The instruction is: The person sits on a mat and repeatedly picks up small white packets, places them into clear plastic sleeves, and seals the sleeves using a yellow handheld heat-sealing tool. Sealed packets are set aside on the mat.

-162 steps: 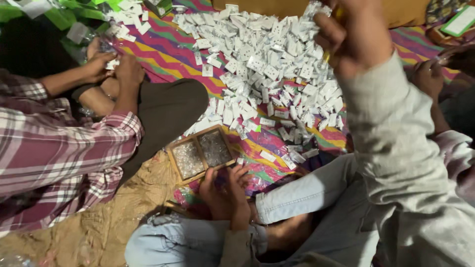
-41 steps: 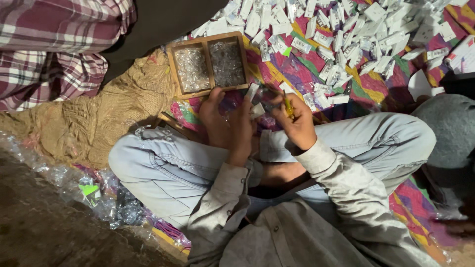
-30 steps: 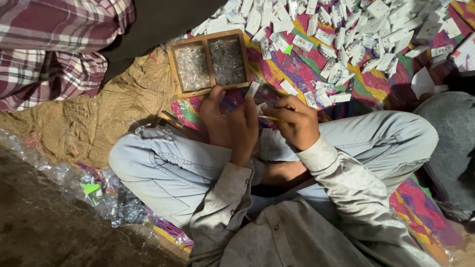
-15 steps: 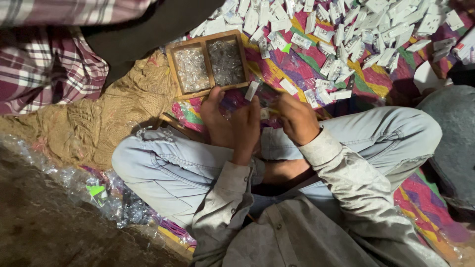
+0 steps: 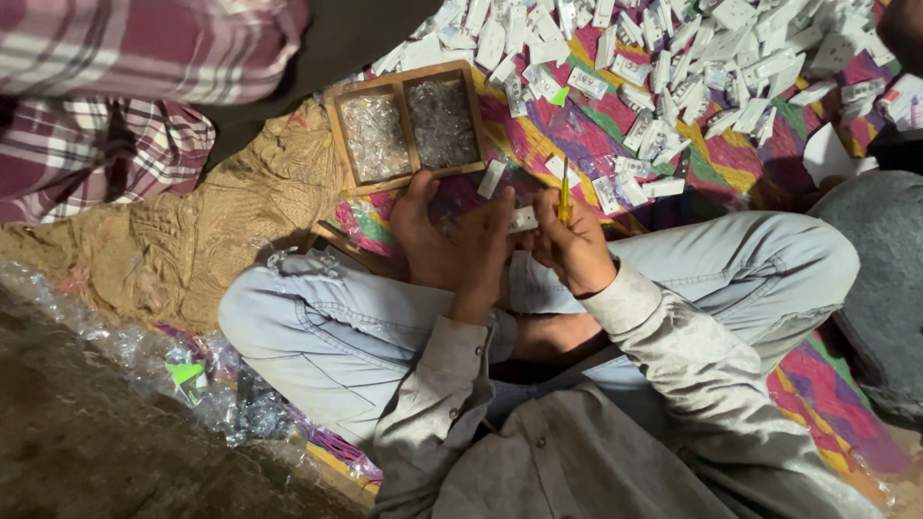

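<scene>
Hands steady since earlier | left hand (image 5: 452,245) grips white piece (image 5: 524,219) | right hand (image 5: 575,248) grips yellow tool (image 5: 564,197) | striped mat (image 5: 538,144), burlap (image 5: 240,221)

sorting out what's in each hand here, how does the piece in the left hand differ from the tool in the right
The small white piece is flat and blocky, pinched at the left hand's fingertips; the yellow-handled tool is thin and long, gripped upright in the right hand. The piece matches the white pieces heaped on the cloth; the tool is the only one visible. Both are held close together above the lap.

A floor-level piecework workshop; heaped small white parts (image 5: 673,67) cover a striped mat (image 5: 577,135) beside a two-compartment wooden tray (image 5: 409,125).
</scene>
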`<state>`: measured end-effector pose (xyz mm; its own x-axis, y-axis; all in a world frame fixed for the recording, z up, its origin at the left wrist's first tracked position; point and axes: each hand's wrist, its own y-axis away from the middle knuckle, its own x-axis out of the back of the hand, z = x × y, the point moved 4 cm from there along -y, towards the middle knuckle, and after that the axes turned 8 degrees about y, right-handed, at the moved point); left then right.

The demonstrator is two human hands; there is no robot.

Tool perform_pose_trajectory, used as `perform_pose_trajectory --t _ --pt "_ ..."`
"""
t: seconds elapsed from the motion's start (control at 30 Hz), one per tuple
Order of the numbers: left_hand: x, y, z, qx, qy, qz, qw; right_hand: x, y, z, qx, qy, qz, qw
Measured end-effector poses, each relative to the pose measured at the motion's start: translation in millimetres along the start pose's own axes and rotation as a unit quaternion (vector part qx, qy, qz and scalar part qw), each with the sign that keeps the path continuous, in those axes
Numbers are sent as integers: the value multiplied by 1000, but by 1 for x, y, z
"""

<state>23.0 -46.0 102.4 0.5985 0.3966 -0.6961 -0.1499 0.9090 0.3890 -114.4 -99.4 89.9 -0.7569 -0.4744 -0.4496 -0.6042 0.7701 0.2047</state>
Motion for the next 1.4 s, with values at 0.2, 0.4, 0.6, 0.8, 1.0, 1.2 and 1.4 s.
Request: perform_pose_trajectory --t 0.2,0.4,0.6,0.8,1.0,1.2,1.4 --pt "-39 43 68 -389 -636 216 630 -1 0 -13 -28 205 92 974" --pt "-43 40 65 -377 -610 199 667 1 1 -18 -20 253 135 958" --pt "-4 23 27 -388 -484 213 755 -10 5 -41 159 459 120 866" --pt "22 -14 -3 -69 -80 109 988 -17 4 -48 171 497 95 846" --pt "-7 5 34 -233 -53 86 967 -39 13 -35 235 590 67 770" --pt "-10 2 54 8 203 -36 979 -25 7 -50 212 600 170 752" --pt "-7 -7 26 35 126 -237 963 6 -2 -79 199 521 286 780"
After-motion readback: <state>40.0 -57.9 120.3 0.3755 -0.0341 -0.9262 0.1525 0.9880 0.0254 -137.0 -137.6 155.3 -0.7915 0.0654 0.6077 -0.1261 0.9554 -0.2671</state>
